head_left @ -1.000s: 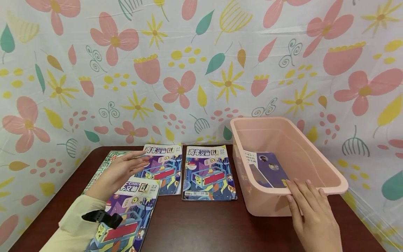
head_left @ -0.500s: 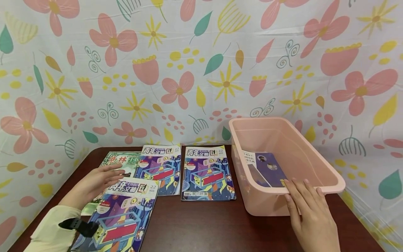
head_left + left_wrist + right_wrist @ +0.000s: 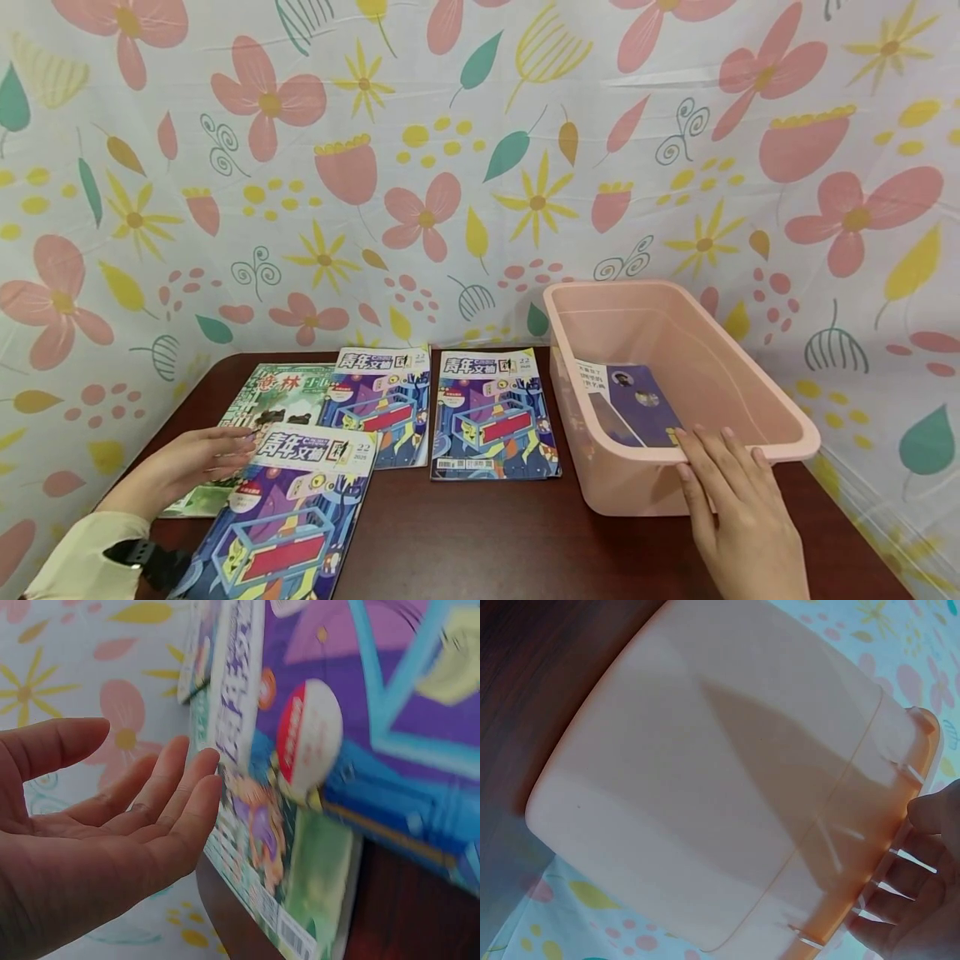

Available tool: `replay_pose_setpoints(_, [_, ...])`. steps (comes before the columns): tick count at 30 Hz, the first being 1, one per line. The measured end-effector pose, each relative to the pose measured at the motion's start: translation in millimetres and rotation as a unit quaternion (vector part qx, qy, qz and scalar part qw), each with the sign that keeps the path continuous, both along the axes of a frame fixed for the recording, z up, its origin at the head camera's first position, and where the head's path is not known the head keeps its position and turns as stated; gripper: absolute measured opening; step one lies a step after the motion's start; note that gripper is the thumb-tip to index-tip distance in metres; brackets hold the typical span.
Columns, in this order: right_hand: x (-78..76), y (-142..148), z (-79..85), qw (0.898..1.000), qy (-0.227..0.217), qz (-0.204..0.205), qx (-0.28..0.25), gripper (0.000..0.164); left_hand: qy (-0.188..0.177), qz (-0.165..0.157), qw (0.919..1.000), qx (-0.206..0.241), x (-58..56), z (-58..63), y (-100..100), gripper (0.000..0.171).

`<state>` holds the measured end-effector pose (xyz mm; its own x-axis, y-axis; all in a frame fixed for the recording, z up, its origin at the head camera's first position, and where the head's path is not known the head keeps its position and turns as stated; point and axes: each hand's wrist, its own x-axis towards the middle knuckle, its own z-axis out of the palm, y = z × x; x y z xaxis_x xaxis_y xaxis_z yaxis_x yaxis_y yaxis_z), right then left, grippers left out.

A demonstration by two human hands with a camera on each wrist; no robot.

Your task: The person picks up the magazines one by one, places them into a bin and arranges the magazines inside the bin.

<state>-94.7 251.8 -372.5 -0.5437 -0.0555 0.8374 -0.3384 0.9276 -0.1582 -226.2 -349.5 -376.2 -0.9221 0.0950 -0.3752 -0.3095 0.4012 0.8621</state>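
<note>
Magazine with purple cover [image 3: 281,525] lies at table's [image 3: 465,550] front left, partly over green magazine [image 3: 288,404]. My left hand [image 3: 187,462] beside its upper left edge: fingers loosely extended, thumb apart; cannot tell if touching. My right hand [image 3: 738,496] rests on pink bin's [image 3: 626,483] near rim, fingers fairly straight, slightly spread. Two matching magazines [image 3: 378,408] [image 3: 495,421] lie farther back; booklet [image 3: 648,408] inside bin.
</note>
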Motion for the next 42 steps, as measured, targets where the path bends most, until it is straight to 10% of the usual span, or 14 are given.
replay_pose_setpoints(19, [0.7,-1,0.3,1.000,-0.001,-0.001,-0.003,0.050,-0.076,0.042,0.9962,-0.001,8.8,-18.0,-31,0.065])
replay_pose_setpoints(42, [0.7,-1,0.6,1.000,-0.001,-0.001,-0.005,0.051,-0.080,0.027,0.9959,0.032,13.4,-27.1,-30,0.060])
